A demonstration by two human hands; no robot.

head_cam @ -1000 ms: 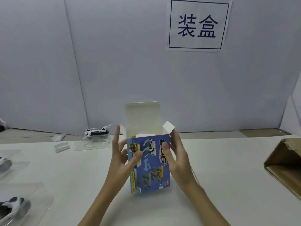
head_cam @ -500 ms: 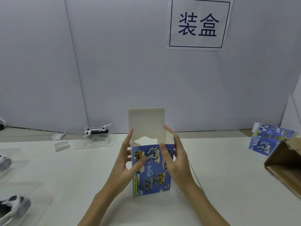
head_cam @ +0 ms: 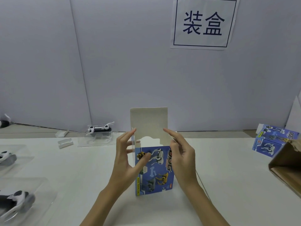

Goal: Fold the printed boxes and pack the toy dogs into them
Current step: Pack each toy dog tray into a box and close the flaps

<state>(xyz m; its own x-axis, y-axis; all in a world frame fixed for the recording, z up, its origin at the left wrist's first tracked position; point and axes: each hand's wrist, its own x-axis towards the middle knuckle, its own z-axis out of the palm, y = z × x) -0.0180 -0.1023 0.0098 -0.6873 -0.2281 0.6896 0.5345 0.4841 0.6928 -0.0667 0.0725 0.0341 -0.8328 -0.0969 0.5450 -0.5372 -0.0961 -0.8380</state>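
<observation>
A blue printed box (head_cam: 154,170) stood upright on the white desk (head_cam: 228,176) near its front middle, its top open and its tall lid flap (head_cam: 149,123) raised straight up at the back. The left hand (head_cam: 125,160) held the box's left side, thumb pressed on the printed front and fingers reaching past the left edge toward the opening. The right hand (head_cam: 182,154) gripped the upper right corner, fingers curled over the right side of the rim.

One more printed box (head_cam: 275,141), already folded, lay at the far right of the desk, just beside the open flap of a single brown carton (head_cam: 288,168) cut off by the frame edge.

Four toy dogs could be counted, all to the left and well apart from the held box: one black-and-white dog (head_cam: 100,128) in a clear tray at the back, one (head_cam: 5,156) at the left edge, one (head_cam: 14,199) in the near left corner, and a fourth (head_cam: 4,123) barely visible at the far left by the wall. Two small white pieces (head_cam: 65,142) lay near the back tray. One paper sign (head_cam: 204,22) with two dark characters hung on the grey wall.
</observation>
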